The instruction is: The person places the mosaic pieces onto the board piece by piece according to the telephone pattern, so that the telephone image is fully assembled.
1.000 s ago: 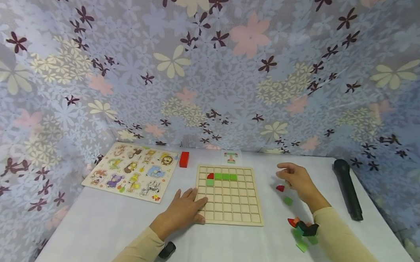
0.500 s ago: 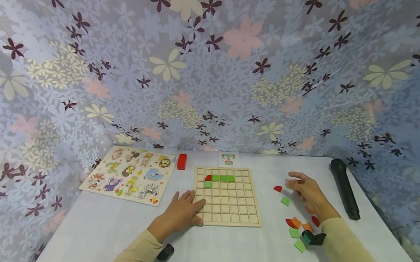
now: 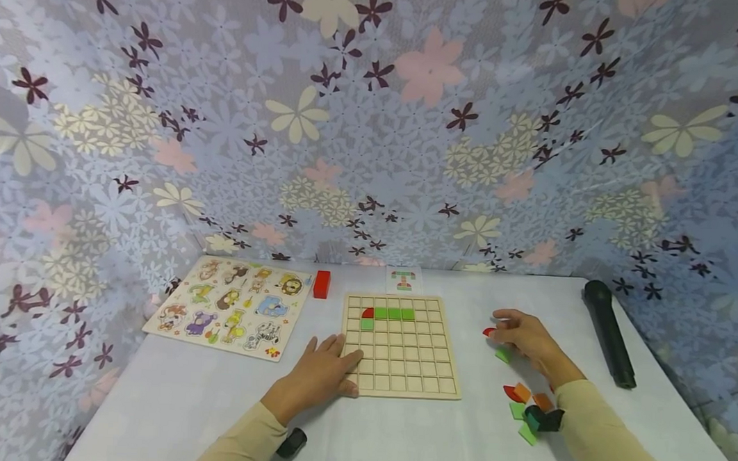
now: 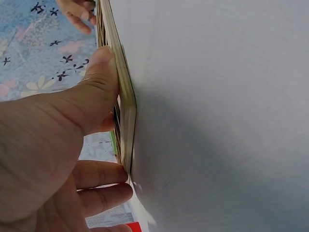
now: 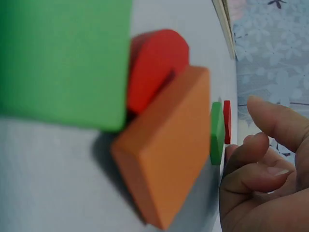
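My left hand (image 3: 319,377) rests on the left edge of a wooden grid board (image 3: 408,364), fingers spread. In the left wrist view the thumb (image 4: 99,72) lies on the board's face and fingertips touch its rim. A red quarter-round tile (image 3: 367,313) and several green square tiles (image 3: 394,314) sit in the grid's upper rows. On the right, my right hand (image 3: 529,342) hovers by a loose red tile (image 3: 487,331) and a green tile (image 3: 503,354). Its fingers are loosely bent, and the right wrist view shows nothing held.
Loose orange (image 3: 522,392), red and green tiles lie beside the right wrist. A small pattern card (image 3: 403,280) and a red block (image 3: 321,284) stand behind the board. An animal puzzle board (image 3: 230,307) lies at left, a black microphone-shaped object (image 3: 610,334) at right.
The right hand drew back to the right, then came left and down over the loose red tile. The left hand has stayed on the board.
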Demonstrator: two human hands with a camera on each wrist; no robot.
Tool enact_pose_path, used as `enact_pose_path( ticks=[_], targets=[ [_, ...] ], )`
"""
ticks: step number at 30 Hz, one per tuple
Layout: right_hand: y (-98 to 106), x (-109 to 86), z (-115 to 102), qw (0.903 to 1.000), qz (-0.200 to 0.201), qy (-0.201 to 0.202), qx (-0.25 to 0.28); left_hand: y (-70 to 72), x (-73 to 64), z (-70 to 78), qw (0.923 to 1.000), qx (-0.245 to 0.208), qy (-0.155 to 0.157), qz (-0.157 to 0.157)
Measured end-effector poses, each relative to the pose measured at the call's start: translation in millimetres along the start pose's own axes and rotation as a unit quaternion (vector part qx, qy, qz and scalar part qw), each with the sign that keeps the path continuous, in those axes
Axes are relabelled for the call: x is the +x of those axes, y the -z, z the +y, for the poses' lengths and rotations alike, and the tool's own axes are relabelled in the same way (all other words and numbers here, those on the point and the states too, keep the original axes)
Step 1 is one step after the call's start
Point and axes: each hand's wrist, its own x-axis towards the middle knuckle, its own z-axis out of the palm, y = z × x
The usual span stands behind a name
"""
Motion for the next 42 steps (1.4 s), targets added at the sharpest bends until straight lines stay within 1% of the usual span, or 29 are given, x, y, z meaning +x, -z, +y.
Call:
enact_pose_path(
  ticks=[5, 12, 20, 23, 27, 31, 34, 36, 40, 42],
  targets=[
    [-6, 0.7, 0, 0.9999, 0.005, 0.009, -0.011, 0.3, 0.0, 0.3, 1.0000, -0.001, 0.002, -0.003],
    [-12, 0.5, 3, 0.9973, 0.011, 0.036, -0.063, 1.4, 0.5, 0.8, 1.0000, 0.003, 0.003, -0.004],
    [-14, -4.3, -1, 0.9916, 0.020, 0.037, -0.122, 2.5, 0.2, 2.6, 1.0000, 0.009, -0.003, 0.000],
    [-14, -6.4, -3, 0.9880, 0.025, 0.047, -0.145, 2.0, 0.5, 2.5, 0.9999, 0.011, -0.002, 0.000],
    [-15, -7.3, -5, 0.9798, 0.031, 0.066, -0.186, 0.7, 0.7, 2.3, 0.9999, 0.017, 0.000, 0.000],
    [-16, -6.3, -7, 0.9734, 0.032, 0.060, -0.219, -0.2, 1.0, 1.7, 0.9998, 0.019, 0.000, 0.001],
    [-16, -5.7, -8, 0.9721, 0.027, 0.047, -0.228, -1.3, 1.2, 1.3, 0.9999, 0.017, 0.001, -0.001],
    [-17, -4.8, -8, 0.9713, 0.026, 0.046, -0.232, -1.5, 1.4, 1.3, 0.9999, 0.016, 0.002, -0.001],
    [-16, -4.4, -6, 0.9708, 0.027, 0.066, -0.229, -0.8, 1.1, 1.9, 0.9999, 0.014, 0.003, -0.002],
    [-15, -5.1, -5, 0.9748, 0.025, 0.074, -0.209, -0.3, 0.8, 2.2, 0.9999, 0.015, 0.003, -0.002]
  ],
)
